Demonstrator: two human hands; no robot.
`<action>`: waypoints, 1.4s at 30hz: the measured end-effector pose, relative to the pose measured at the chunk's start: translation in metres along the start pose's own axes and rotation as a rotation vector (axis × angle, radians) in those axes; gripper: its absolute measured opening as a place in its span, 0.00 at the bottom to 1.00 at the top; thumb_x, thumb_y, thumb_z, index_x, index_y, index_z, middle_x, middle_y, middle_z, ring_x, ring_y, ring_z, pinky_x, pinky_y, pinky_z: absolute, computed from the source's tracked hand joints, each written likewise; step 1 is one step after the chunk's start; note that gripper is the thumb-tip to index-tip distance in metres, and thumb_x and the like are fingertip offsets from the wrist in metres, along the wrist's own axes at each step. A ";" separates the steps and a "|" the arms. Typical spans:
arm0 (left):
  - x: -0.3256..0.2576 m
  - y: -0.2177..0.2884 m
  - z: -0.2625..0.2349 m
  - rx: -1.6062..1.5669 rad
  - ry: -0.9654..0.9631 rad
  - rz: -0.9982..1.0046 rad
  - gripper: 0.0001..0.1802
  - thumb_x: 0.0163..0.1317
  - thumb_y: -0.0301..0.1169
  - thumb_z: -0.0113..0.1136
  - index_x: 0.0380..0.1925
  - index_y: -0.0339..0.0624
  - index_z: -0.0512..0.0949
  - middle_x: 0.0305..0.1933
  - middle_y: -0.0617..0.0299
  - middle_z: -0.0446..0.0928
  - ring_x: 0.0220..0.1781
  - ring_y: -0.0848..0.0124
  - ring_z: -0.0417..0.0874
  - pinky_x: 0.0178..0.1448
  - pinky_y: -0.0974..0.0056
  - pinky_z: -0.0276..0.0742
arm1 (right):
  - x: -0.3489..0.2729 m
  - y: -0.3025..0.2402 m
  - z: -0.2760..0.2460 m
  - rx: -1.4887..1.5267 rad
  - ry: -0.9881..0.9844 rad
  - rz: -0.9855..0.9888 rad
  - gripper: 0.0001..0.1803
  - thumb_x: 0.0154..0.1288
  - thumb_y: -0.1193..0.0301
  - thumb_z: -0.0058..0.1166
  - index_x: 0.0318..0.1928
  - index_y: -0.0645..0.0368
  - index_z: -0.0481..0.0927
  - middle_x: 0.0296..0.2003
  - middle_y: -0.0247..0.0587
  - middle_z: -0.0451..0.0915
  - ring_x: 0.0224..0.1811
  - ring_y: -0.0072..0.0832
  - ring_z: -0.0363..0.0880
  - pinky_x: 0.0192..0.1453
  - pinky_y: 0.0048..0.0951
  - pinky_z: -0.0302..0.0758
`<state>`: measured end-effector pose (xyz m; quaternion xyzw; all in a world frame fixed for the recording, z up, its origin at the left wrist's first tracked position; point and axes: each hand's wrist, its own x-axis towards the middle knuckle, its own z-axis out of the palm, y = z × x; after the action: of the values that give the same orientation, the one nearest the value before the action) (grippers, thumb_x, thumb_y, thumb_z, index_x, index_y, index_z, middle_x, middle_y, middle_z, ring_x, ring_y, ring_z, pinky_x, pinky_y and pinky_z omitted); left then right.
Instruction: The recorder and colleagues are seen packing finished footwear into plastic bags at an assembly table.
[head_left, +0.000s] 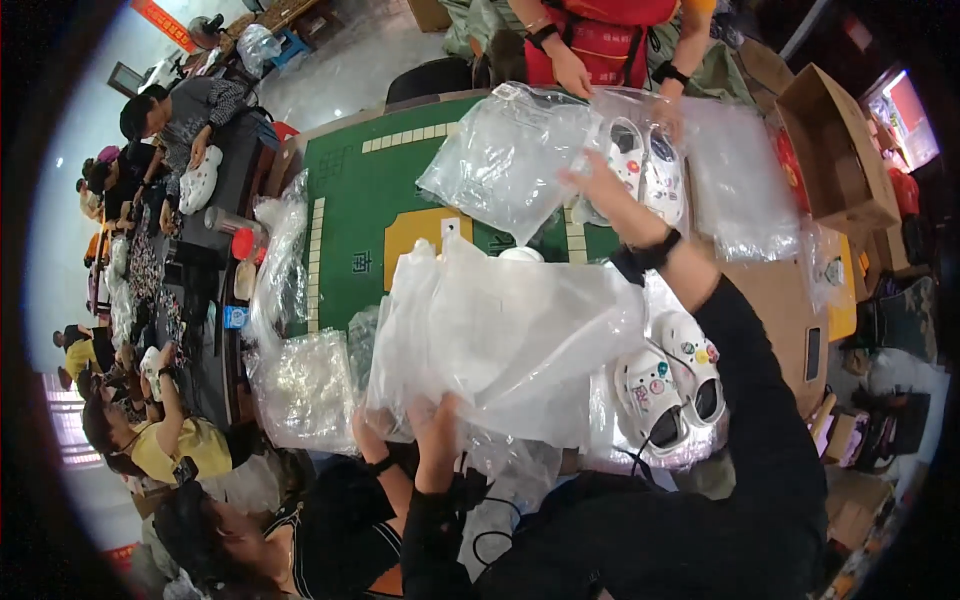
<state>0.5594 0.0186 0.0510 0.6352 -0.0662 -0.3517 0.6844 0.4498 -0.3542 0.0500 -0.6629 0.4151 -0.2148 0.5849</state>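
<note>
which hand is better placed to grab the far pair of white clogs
Right. The right hand is stretched across the table beside the far clogs, while the left hand holds the plastic bags near the body.

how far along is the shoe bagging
Done: nothing clearly; the pair of white clogs nearby lies on plastic, bagged or not I cannot tell. In hand: left hand grips a clear plastic bag; right hand reaches for the far clogs. Left: that pair, plus the spare bag stack.

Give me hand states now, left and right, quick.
Left hand: closed on the edge of the clear plastic bags.
Right hand: open, stretched out and touching the clear bag by the white clogs.
</note>
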 end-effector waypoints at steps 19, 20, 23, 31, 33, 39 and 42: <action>-0.038 0.056 0.088 0.031 -0.690 0.103 0.36 0.62 0.27 0.46 0.66 0.45 0.40 0.63 0.55 0.57 0.58 0.66 0.67 0.53 0.62 0.72 | -0.244 -0.031 0.010 -0.169 -0.351 -0.340 0.35 0.61 0.56 0.50 0.63 0.58 0.56 0.59 0.49 0.62 0.63 0.39 0.58 0.64 0.32 0.57; -0.045 0.059 0.096 -0.039 -0.752 0.005 0.36 0.62 0.28 0.46 0.66 0.44 0.39 0.61 0.54 0.60 0.59 0.68 0.65 0.54 0.66 0.70 | -0.254 -0.034 0.021 -0.056 -0.409 -0.310 0.40 0.58 0.55 0.53 0.64 0.60 0.52 0.62 0.52 0.56 0.65 0.38 0.54 0.66 0.33 0.54; -0.039 0.050 0.098 0.222 -0.932 0.206 0.36 0.62 0.29 0.45 0.66 0.48 0.39 0.59 0.52 0.63 0.51 0.66 0.74 0.44 0.66 0.77 | -0.259 -0.023 0.030 -0.113 -0.178 -0.283 0.38 0.58 0.57 0.54 0.62 0.62 0.55 0.60 0.51 0.60 0.62 0.34 0.58 0.64 0.33 0.57; -0.023 0.088 0.062 0.300 -0.658 0.012 0.32 0.59 0.20 0.39 0.65 0.50 0.49 0.53 0.49 0.70 0.31 0.62 0.82 0.27 0.68 0.79 | -0.288 0.036 -0.093 0.906 0.076 0.131 0.21 0.62 0.64 0.50 0.53 0.61 0.68 0.43 0.44 0.76 0.39 0.29 0.79 0.45 0.29 0.77; -0.017 0.090 0.068 0.488 -0.650 0.008 0.31 0.57 0.21 0.42 0.63 0.45 0.53 0.50 0.50 0.72 0.33 0.62 0.82 0.28 0.67 0.79 | -0.294 0.044 -0.112 1.027 0.136 0.153 0.21 0.62 0.63 0.49 0.53 0.61 0.68 0.44 0.45 0.76 0.40 0.31 0.79 0.45 0.31 0.77; -0.012 0.001 0.124 1.248 -0.751 0.640 0.28 0.48 0.23 0.46 0.54 0.37 0.63 0.44 0.45 0.74 0.37 0.51 0.78 0.38 0.56 0.76 | -0.294 0.007 -0.134 1.608 -0.337 -0.314 0.28 0.63 0.56 0.45 0.55 0.65 0.66 0.49 0.52 0.73 0.50 0.38 0.74 0.55 0.42 0.71; -0.044 -0.044 0.142 1.363 -0.823 0.895 0.25 0.47 0.25 0.48 0.51 0.41 0.68 0.43 0.44 0.73 0.35 0.51 0.78 0.37 0.54 0.75 | -0.308 -0.040 -0.130 1.533 -0.291 -0.396 0.30 0.63 0.53 0.42 0.58 0.63 0.63 0.52 0.51 0.71 0.52 0.39 0.72 0.58 0.44 0.68</action>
<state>0.4331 -0.0707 0.0526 0.6413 -0.7387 -0.1370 0.1557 0.1877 -0.1861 0.1790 -0.1598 -0.0535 -0.4513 0.8763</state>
